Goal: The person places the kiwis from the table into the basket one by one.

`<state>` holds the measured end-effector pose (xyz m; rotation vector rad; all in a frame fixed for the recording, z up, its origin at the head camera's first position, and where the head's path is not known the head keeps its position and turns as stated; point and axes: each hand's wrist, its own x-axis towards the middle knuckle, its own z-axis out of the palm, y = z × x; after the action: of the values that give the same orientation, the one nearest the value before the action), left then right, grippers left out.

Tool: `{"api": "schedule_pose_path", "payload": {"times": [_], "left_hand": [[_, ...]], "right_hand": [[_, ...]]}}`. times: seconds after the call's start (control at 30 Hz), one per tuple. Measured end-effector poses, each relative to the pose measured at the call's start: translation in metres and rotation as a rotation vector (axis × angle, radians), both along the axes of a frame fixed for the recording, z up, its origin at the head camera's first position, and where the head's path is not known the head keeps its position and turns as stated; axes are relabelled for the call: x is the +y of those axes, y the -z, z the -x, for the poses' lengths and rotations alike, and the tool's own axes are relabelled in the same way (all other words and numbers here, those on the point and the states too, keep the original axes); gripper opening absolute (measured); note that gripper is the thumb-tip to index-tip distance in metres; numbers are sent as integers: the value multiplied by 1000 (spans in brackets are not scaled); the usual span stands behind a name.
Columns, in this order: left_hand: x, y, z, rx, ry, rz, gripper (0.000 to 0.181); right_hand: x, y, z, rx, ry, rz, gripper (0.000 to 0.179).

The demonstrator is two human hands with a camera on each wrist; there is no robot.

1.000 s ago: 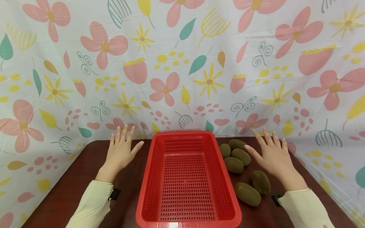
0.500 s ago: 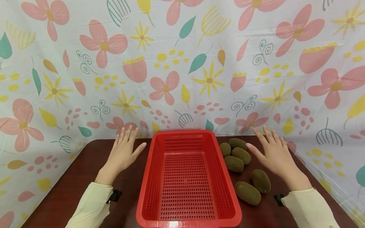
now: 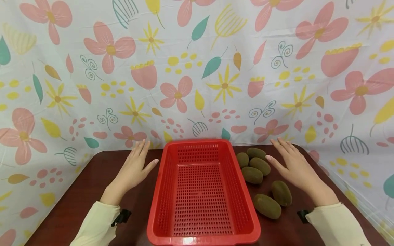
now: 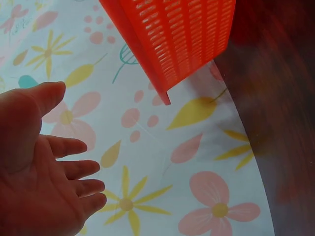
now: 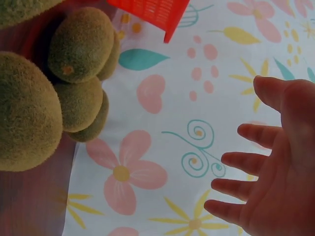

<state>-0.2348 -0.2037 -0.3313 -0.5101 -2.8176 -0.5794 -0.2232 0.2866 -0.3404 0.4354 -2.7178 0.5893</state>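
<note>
A red perforated plastic basket (image 3: 203,238) stands in the middle of the table with nothing inside it. To its right lie several brown fuzzy kiwis (image 3: 268,206), some bunched by the basket's far right side and two nearer the front. My left hand (image 3: 132,171) is held left of the basket, fingers extended and thumb spread, holding nothing. On the other side, my right hand (image 3: 295,167) is beside the kiwis, its fingers also straight and its palm bare in the right wrist view. The kiwis (image 5: 81,44) fill the left of that view, apart from the fingers.
The dark reddish-brown table (image 3: 83,205) ends at a white curtain (image 3: 184,68) printed with flowers and leaves, which rises behind it and along both sides. Each sleeve cuff has a black wrist strap (image 3: 121,217) at it.
My left hand has shifted slightly right, toward the basket, and turned more edge-on. My right hand has turned a little, its fingers drawing closer together. The basket and kiwis stay in place.
</note>
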Motion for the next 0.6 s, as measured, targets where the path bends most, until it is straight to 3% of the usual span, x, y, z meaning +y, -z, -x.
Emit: {"api": "schedule_pose_path", "payload": {"times": [0.2, 0.43, 0.6], "left_hand": [[-2, 5, -4, -22, 25, -33, 74], [-5, 11, -8, -112, 65, -101, 75], [-4, 16, -9, -140, 95, -142, 74]], "right_hand": [[0, 4, -2, -21, -66, 29, 66], [-4, 7, -9, -66, -106, 27, 64], [-6, 14, -16, -73, -133, 33, 59]]}}
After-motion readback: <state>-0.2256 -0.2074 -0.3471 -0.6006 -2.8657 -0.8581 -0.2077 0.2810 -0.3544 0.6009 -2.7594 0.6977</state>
